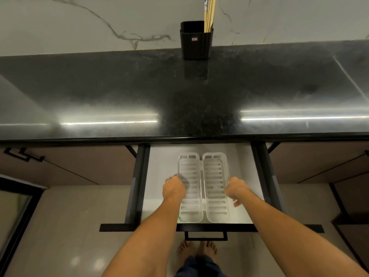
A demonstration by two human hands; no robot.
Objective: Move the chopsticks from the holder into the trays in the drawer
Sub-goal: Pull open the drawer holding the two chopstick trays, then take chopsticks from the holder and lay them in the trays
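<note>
A black holder stands at the back of the dark counter, with several wooden chopsticks upright in its right side. Below the counter an open drawer holds two white slotted trays side by side, the left tray and the right tray. My left hand grips the left edge of the left tray. My right hand grips the right edge of the right tray. Both trays look empty of chopsticks.
The dark stone counter runs across the view below a marble wall. Closed cabinet fronts flank the drawer on both sides. The drawer's black front and handle lie near my bare feet on the tiled floor.
</note>
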